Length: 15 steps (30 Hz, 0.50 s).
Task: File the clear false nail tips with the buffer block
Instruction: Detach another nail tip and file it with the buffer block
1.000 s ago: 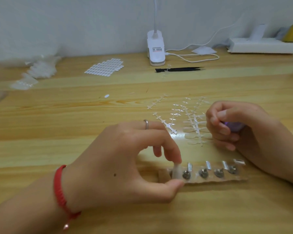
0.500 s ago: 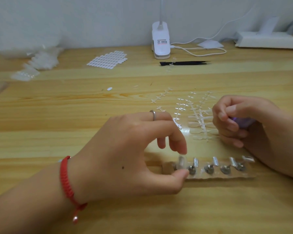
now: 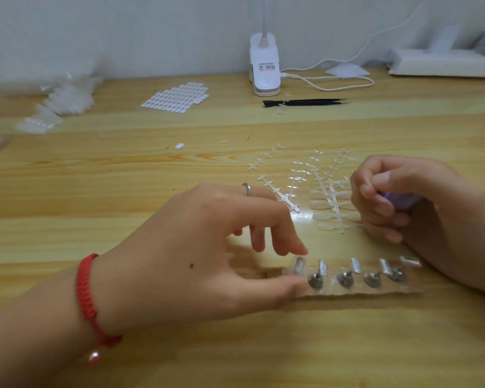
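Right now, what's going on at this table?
A person is setting up to file false nails. The left hand seems to pinch the leftmost nail tip between thumb and forefinger, on a clear strip of small metal stands. The right hand grips a purple buffer, held off to the side next to loose tip racks on the table. The buffer touches no tip, so filing of this one has not begun.

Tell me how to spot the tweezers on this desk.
Find the white clip lamp by the wall at the back of the wooden desk. Just in front of its base lie the tweezers, pointing right. They are the only black thing among white and clear items.
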Each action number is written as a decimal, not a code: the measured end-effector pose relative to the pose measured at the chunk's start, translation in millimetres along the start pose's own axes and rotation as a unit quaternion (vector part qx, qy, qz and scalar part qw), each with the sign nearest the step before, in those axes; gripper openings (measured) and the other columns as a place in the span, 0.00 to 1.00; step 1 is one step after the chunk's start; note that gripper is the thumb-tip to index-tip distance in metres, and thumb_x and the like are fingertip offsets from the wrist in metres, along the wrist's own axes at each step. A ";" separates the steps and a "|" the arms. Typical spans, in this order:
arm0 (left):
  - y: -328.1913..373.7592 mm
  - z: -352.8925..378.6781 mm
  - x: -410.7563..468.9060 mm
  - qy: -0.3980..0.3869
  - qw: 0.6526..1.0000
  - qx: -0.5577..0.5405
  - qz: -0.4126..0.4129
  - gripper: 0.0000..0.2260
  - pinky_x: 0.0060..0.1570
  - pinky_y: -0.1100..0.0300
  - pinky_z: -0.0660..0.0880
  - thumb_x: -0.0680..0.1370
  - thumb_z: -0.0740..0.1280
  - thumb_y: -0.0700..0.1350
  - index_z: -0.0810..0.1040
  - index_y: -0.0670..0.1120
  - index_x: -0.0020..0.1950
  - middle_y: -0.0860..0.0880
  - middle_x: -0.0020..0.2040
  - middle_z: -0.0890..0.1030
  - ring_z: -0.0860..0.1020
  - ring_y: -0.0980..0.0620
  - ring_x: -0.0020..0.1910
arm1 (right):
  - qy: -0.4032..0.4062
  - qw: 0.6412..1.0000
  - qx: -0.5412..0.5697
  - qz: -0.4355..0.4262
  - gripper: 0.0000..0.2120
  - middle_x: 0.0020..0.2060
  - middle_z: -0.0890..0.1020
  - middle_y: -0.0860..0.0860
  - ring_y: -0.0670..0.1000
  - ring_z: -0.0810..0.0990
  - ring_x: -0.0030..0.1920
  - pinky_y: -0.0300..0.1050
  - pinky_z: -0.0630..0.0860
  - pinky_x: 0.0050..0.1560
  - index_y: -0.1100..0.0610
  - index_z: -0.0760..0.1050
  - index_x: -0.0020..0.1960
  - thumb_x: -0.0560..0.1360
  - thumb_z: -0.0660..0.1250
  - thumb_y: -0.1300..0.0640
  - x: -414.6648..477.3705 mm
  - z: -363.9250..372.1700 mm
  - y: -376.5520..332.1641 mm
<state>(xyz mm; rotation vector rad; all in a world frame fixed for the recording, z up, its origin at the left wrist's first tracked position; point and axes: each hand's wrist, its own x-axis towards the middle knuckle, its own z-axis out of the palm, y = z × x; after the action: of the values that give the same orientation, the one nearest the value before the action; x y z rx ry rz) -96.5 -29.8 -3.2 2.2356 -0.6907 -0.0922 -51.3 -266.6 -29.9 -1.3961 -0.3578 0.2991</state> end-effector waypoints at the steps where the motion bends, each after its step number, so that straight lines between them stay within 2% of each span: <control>1: -0.3 -0.3 0.7 0.000 1.000 -0.002 0.000 0.18 0.47 0.56 0.72 0.61 0.71 0.64 0.78 0.57 0.45 0.57 0.44 0.79 0.77 0.52 0.44 | 0.001 1.000 -0.002 0.001 0.05 0.25 0.69 0.48 0.44 0.63 0.23 0.35 0.65 0.22 0.54 0.75 0.32 0.65 0.64 0.55 0.0 0.3 -0.2; 6: -0.1 -7.1 5.0 -0.033 0.997 0.040 0.063 0.10 0.40 0.59 0.73 0.67 0.72 0.59 0.79 0.56 0.42 0.59 0.41 0.80 0.79 0.55 0.41 | 0.001 1.000 -0.003 0.004 0.05 0.25 0.69 0.48 0.44 0.63 0.23 0.34 0.66 0.22 0.55 0.75 0.32 0.64 0.64 0.55 -0.6 1.1 -1.7; 10: -0.3 -7.6 4.5 -0.029 0.996 0.050 0.071 0.11 0.39 0.61 0.74 0.68 0.71 0.59 0.77 0.55 0.43 0.60 0.42 0.81 0.79 0.56 0.42 | 0.015 1.000 -0.001 0.008 0.05 0.25 0.69 0.48 0.44 0.62 0.24 0.36 0.65 0.21 0.55 0.74 0.31 0.66 0.63 0.58 -1.4 3.7 -3.9; 15: 0.2 -5.7 2.9 -0.025 0.996 0.050 0.067 0.10 0.38 0.61 0.74 0.68 0.72 0.58 0.75 0.56 0.43 0.60 0.42 0.81 0.79 0.56 0.42 | 0.066 0.992 0.110 0.012 0.05 0.25 0.65 0.49 0.45 0.59 0.23 0.36 0.64 0.21 0.57 0.69 0.32 0.64 0.62 0.56 -2.2 6.3 -14.6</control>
<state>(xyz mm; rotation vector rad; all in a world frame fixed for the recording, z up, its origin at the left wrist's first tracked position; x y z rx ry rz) -92.5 -27.6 1.3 2.2813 -0.8869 -0.0482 -55.9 -264.0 -14.7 -1.1964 -0.1937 0.2563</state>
